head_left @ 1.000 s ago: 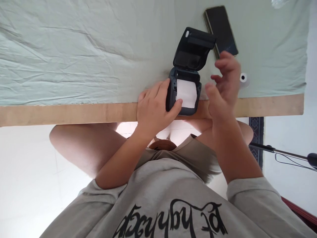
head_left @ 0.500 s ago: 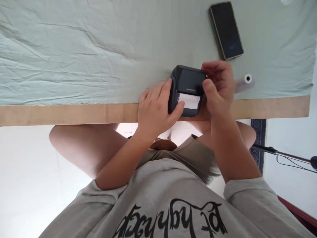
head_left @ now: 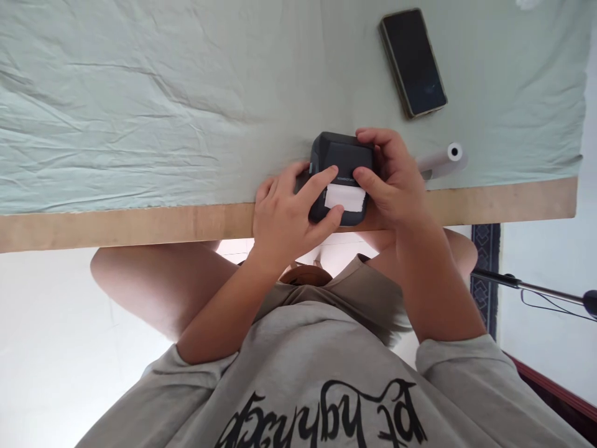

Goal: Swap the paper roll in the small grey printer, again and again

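A small black printer with lettering on its lid lies at the table's near edge, between my hands. White paper shows at its near side. My left hand grips the printer's left side, its index finger on the lid and its thumb at the paper. Around the right side is my right hand, thumb on the lid and fingers at the far right corner. A white paper roll lies on its side just right of my right hand.
A dark phone lies farther back on the right. Wrinkled pale green cloth covers the table, whose wooden edge runs along the front. A thin metal pole stands out at the right, below table level.
My right hand has closed in on the printer, its thumb now on the lid. My left index finger has moved from the side onto the lid. The view has shifted slightly.
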A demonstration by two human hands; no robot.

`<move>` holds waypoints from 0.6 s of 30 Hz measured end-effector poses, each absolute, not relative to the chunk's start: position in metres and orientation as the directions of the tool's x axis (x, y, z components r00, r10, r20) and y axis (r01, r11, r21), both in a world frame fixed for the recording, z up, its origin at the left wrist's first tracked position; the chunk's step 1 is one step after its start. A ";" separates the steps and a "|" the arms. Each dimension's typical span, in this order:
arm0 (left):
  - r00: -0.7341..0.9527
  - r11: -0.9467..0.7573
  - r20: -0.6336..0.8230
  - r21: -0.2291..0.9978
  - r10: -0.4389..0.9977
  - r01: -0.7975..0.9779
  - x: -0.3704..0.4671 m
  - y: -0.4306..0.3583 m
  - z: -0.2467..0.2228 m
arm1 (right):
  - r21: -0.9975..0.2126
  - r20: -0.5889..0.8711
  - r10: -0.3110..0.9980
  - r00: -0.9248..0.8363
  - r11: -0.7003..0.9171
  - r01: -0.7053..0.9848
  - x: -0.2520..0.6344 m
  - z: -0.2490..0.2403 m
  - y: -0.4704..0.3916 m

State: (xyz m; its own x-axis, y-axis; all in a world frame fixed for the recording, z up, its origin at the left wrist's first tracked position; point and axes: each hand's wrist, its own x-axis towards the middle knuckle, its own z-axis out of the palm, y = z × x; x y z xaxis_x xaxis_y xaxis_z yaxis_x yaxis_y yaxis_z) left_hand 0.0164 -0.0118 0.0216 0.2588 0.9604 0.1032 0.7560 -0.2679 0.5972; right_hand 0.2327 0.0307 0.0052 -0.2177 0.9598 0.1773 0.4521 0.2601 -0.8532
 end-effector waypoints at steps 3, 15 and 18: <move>0.265 -0.280 0.115 0.595 0.957 0.754 0.017 -0.013 0.020 | -0.831 0.245 0.951 -0.191 0.307 0.464 0.231 -0.003 0.029; 0.401 -0.345 0.022 0.554 0.916 0.758 0.005 -0.013 0.018 | -0.802 0.309 0.950 -0.042 0.284 0.525 0.221 -0.008 0.017; 0.398 -0.332 -0.001 0.547 0.917 0.768 0.003 -0.011 0.019 | -0.792 0.298 0.954 -0.003 0.250 0.557 0.221 -0.009 0.015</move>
State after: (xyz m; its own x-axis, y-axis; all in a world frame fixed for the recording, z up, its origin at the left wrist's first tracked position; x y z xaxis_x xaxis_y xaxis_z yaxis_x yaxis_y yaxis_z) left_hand 0.0031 -0.0108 0.0186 0.3978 0.9175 -0.0009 0.7682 -0.3325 0.5471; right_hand 0.2207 0.0152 -0.0090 -0.0035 0.9544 0.2984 0.5570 0.2497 -0.7921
